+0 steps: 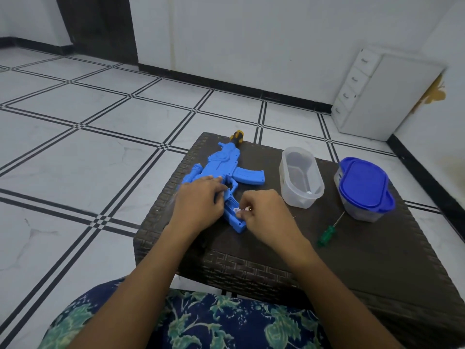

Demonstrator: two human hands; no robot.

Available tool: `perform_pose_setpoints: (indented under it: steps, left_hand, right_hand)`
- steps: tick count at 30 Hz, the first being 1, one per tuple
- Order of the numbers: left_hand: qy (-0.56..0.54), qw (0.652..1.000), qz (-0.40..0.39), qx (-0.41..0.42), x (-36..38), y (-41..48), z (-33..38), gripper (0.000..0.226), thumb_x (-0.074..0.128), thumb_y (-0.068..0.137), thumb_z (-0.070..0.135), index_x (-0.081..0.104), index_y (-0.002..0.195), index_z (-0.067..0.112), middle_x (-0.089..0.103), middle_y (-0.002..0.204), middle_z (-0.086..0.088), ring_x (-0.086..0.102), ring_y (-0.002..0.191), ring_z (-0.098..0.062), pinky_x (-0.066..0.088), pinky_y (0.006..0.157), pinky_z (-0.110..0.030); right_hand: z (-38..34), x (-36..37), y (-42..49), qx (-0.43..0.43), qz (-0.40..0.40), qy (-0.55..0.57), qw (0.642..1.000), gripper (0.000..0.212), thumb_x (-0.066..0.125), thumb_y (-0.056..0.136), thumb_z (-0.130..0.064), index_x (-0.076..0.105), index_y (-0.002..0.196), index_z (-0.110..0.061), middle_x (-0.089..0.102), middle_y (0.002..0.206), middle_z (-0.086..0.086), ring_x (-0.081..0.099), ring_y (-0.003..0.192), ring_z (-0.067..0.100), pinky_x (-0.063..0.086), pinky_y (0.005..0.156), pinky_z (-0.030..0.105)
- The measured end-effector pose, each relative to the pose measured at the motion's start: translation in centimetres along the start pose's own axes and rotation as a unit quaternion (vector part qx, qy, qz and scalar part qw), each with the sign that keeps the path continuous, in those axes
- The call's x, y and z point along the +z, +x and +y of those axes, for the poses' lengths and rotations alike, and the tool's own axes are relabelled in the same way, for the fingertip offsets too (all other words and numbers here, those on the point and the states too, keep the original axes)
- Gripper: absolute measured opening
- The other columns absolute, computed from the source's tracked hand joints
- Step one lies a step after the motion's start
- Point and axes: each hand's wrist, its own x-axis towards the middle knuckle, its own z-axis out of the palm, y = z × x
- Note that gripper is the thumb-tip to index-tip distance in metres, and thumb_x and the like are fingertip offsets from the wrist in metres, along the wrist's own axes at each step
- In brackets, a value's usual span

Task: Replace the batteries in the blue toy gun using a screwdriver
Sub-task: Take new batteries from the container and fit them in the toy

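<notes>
Hidden, cut off, too small

Cannot see the rear body of the blue toy gun (227, 170) under the left hand (198, 201). Cannot read print on the battery (242, 209), mostly covered by right hand (268, 214) fingers. Cannot identify the white speck in the open clear tub (300, 177), nor contents of the blue-lidded tub (364, 190). Lose the woven table (352, 260) at right and bottom edges.

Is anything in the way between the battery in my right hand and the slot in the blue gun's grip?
Nothing visible. The right hand pinches the battery right at the grip's open slot on the toy gun; the left hand holds the gun beside it, not over the slot.
</notes>
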Motion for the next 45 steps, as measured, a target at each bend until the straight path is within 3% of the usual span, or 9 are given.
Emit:
perform_pose_setpoints:
  steps: [8,13,16,19,23,28,33,37,45]
  left_hand:
    - [0.002,1.000,-0.008,-0.002,-0.1,0.0,0.1,0.030,0.052,0.090,0.024,0.070,0.113,0.026,0.061,0.132,0.007,0.050,0.128,-0.013,0.044,0.101,-0.044]
    - [0.000,1.000,-0.004,-0.007,-0.2,-0.2,0.4,0.029,0.053,0.089,0.023,0.071,0.111,0.027,0.061,0.131,0.006,0.050,0.129,-0.013,0.044,0.101,-0.043]
    - [-0.011,1.000,-0.004,-0.011,-0.3,-0.2,0.4,0.029,0.054,0.088,0.022,0.071,0.112,0.027,0.061,0.131,0.006,0.049,0.130,-0.012,0.043,0.103,-0.041]
    - [-0.019,1.000,0.001,-0.011,-0.4,-0.2,0.5,0.029,0.055,0.087,0.020,0.072,0.111,0.025,0.062,0.130,0.005,0.050,0.129,-0.012,0.044,0.103,-0.041]
    - [-0.010,1.000,0.017,-0.008,-0.2,-0.5,0.7,0.028,0.056,0.087,0.019,0.072,0.110,0.022,0.063,0.130,0.003,0.052,0.128,-0.015,0.044,0.102,-0.044]
    - [0.017,0.999,0.008,-0.027,-0.4,-0.3,1.1,0.029,0.054,0.089,0.020,0.071,0.111,0.025,0.062,0.130,0.006,0.051,0.127,-0.013,0.041,0.101,-0.039]
    - [0.021,0.998,0.048,-0.042,-0.3,-0.4,1.9,0.026,0.056,0.085,0.017,0.074,0.103,0.022,0.071,0.112,0.000,0.065,0.104,-0.024,0.047,0.084,-0.037]
    - [0.027,0.997,0.054,-0.038,-0.4,-0.4,2.1,0.025,0.058,0.085,0.017,0.074,0.102,0.022,0.072,0.110,-0.001,0.066,0.099,-0.026,0.048,0.080,-0.036]
    - [0.029,0.998,0.042,-0.030,-0.7,-0.6,2.0,0.026,0.058,0.085,0.019,0.074,0.105,0.023,0.070,0.115,0.003,0.065,0.103,-0.024,0.049,0.085,-0.037]
  right_hand:
    - [-0.6,-0.4,0.6,-0.011,-0.112,-0.078,0.991,0.028,0.059,0.093,-0.013,0.069,0.119,-0.016,0.056,0.117,0.008,0.058,0.104,0.026,0.049,0.086,0.032]
    - [0.7,0.5,1.0,0.096,-0.041,0.070,0.992,0.019,0.076,0.080,-0.018,0.067,0.093,-0.028,0.067,0.095,-0.006,0.064,0.091,0.015,0.054,0.086,0.037]
    - [1.2,1.1,2.1,0.196,-0.028,0.168,0.966,0.031,0.086,0.068,-0.021,0.059,0.082,-0.027,0.070,0.092,-0.003,0.066,0.091,0.016,0.055,0.085,0.036]
    - [0.8,1.6,2.7,0.190,-0.013,0.130,0.973,0.019,0.079,0.070,-0.017,0.062,0.071,-0.025,0.069,0.091,-0.004,0.065,0.092,0.018,0.055,0.077,0.032]
    - [1.1,1.2,1.2,0.133,0.009,0.103,0.986,0.013,0.078,0.077,-0.025,0.067,0.084,-0.026,0.067,0.090,-0.007,0.064,0.083,0.011,0.055,0.076,0.031]
    - [5.4,-6.2,2.4,0.181,0.177,0.071,0.965,0.008,0.066,0.083,-0.016,0.068,0.091,-0.016,0.066,0.092,0.004,0.059,0.080,0.019,0.043,0.067,0.026]
    - [8.3,-8.5,5.4,0.275,0.053,-0.029,0.959,0.011,0.067,0.081,-0.003,0.058,0.087,-0.001,0.059,0.079,0.012,0.054,0.055,0.018,0.033,0.041,0.022]
    - [8.4,-6.7,6.9,0.276,-0.021,-0.106,0.955,0.034,0.072,0.080,-0.010,0.060,0.111,-0.001,0.062,0.093,0.012,0.059,0.076,0.023,0.039,0.053,0.028]
    - [8.0,-5.5,8.2,0.284,-0.079,-0.175,0.940,0.032,0.050,0.094,-0.020,0.056,0.121,-0.004,0.055,0.109,0.014,0.056,0.101,0.029,0.039,0.074,0.034]
